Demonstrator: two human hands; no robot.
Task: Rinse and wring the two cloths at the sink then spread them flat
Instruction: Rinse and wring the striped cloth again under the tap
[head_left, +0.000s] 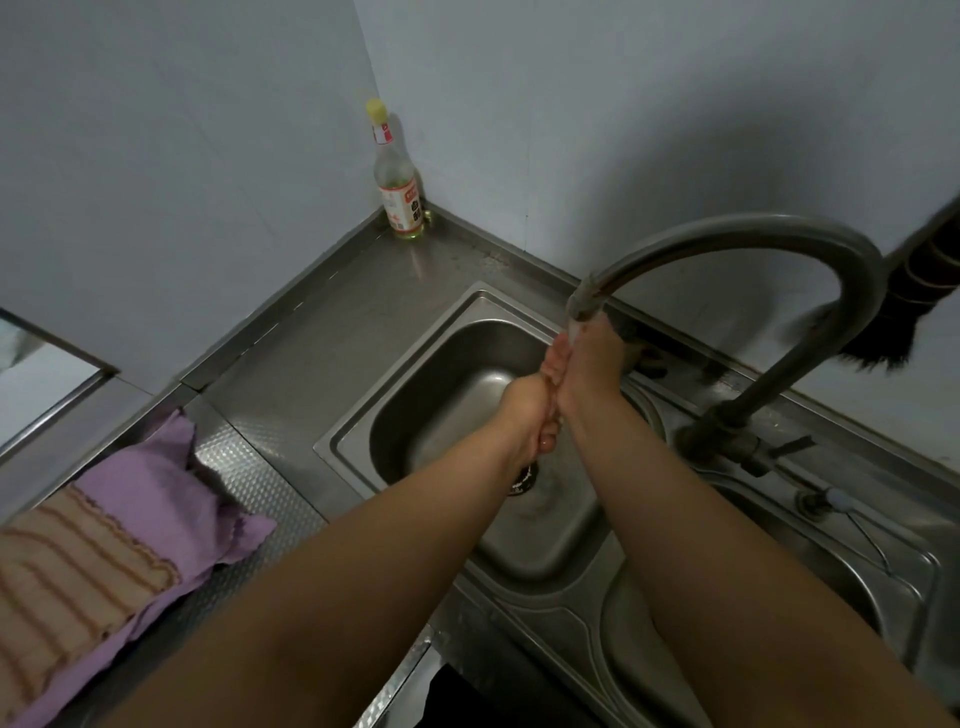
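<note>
Both hands meet under the running curved grey metal tap (737, 244) above the stainless steel sink basin (415, 364). The left hand (530, 405) and right hand (592, 364) press together, holding no cloth. The purple cloth (156, 493) and striped tan cloth (67, 571) lie flat, overlapping, on the steel counter (249, 467) left of the basin.

Home kitchen: stainless double sink (363, 410), gooseneck tap (727, 234), steel counter (332, 312), vinegar bottle (397, 187) in corner.
</note>
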